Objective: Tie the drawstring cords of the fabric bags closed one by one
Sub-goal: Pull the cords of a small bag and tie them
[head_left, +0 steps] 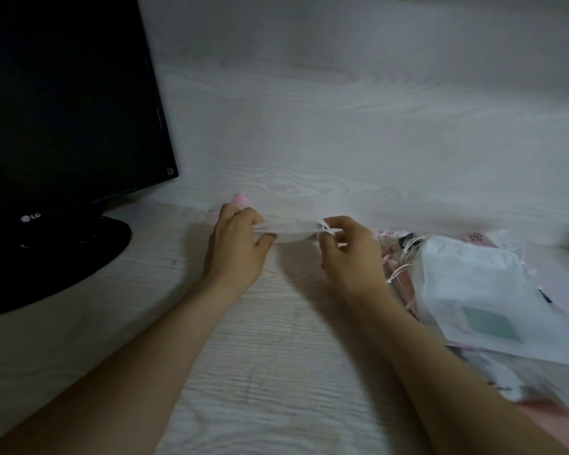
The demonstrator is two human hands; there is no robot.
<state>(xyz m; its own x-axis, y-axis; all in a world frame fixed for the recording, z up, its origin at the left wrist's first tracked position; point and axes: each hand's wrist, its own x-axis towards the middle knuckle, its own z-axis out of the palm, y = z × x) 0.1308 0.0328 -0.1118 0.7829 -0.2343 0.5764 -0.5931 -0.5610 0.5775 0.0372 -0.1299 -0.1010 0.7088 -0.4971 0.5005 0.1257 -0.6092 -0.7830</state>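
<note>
Left hand and right hand pinch bag.

pale woodgrain desk, black monitor, dim light

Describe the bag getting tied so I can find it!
From the black monitor on the left, look right. The small white bag is stretched between the left hand and the right hand. Unlike the heaped bags further right, it alone is held.
</note>
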